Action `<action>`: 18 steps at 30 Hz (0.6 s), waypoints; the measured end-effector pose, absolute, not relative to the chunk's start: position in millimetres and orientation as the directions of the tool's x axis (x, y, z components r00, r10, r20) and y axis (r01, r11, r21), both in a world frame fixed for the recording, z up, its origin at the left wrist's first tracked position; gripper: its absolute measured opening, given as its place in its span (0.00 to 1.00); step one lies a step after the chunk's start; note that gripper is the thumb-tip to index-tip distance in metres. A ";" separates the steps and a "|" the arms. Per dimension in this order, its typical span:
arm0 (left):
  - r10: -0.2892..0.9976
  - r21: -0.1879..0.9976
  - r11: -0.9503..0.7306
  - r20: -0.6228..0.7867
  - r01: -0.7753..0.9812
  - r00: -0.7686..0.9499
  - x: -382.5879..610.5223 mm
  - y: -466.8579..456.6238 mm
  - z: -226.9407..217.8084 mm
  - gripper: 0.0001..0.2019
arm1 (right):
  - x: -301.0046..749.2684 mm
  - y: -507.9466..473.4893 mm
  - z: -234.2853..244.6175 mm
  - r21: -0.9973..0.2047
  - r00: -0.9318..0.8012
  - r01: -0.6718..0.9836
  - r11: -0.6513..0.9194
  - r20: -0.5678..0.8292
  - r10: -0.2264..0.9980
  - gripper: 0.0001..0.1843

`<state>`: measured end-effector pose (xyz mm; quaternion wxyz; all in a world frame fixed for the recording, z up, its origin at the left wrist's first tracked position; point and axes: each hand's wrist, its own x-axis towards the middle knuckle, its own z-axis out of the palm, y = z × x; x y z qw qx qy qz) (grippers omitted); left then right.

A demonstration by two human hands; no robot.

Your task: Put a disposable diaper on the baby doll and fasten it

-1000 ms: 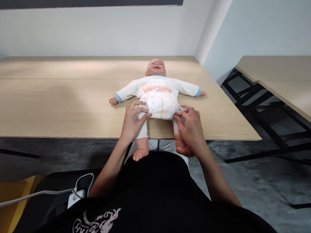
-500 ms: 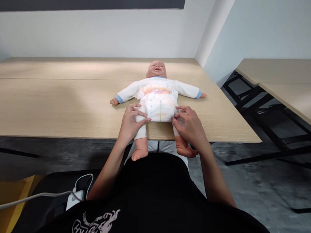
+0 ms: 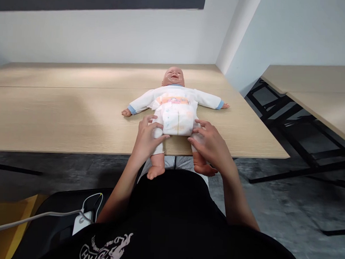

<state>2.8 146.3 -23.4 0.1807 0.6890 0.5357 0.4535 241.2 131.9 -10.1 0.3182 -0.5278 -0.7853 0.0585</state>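
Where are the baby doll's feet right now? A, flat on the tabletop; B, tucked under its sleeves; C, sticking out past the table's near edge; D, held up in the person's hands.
C. Both feet of the baby doll stick out past the near edge of the wooden table, beyond the left hand and right hand resting on its legs.
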 end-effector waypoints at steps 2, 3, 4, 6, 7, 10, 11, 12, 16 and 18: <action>0.905 0.702 -0.346 0.424 0.622 0.025 6.0 143.5 -22.9 0.12 | 236.5 131.5 -12.2 -0.418 -0.201 0.818 0.394 0.435 0.878 0.05; 0.905 0.692 -0.342 0.425 0.636 0.023 7.4 142.5 -22.8 0.11 | 233.7 131.7 -13.0 -0.421 -0.171 0.828 0.370 0.439 0.882 0.03; 0.902 0.684 -0.342 0.431 0.644 0.021 8.5 142.0 -22.9 0.09 | 231.1 132.1 -13.4 -0.428 -0.145 0.833 0.352 0.444 0.884 0.02; 0.892 0.678 -0.357 0.451 0.643 0.020 9.7 142.3 -23.8 0.08 | 226.8 132.8 -12.9 -0.446 -0.106 0.832 0.328 0.454 0.885 0.02; 0.888 0.674 -0.365 0.460 0.642 0.021 9.8 143.0 -24.4 0.08 | 225.2 133.0 -11.9 -0.455 -0.092 0.832 0.317 0.451 0.888 0.03; 0.877 0.660 -0.379 0.480 0.649 0.023 9.9 145.8 -26.2 0.08 | 221.2 132.7 -6.5 -0.457 -0.059 0.852 0.253 0.397 0.916 0.02; 0.875 0.657 -0.381 0.484 0.650 0.023 10.0 146.5 -26.3 0.08 | 220.0 132.5 -4.5 -0.450 -0.048 0.864 0.225 0.371 0.928 0.02; 0.873 0.655 -0.384 0.488 0.650 0.024 10.1 147.0 -26.1 0.08 | 218.8 132.3 -2.7 -0.437 -0.037 0.878 0.196 0.347 0.937 0.02; 0.879 0.651 -0.378 0.475 0.658 0.035 9.0 144.6 -21.1 0.08 | 219.3 130.6 1.0 -0.390 -0.032 0.908 0.157 0.307 0.951 0.02; 0.893 0.646 -0.361 0.446 0.673 0.052 7.8 141.0 -16.8 0.07 | 223.6 128.3 1.0 -0.389 -0.080 0.898 0.205 0.315 0.946 0.02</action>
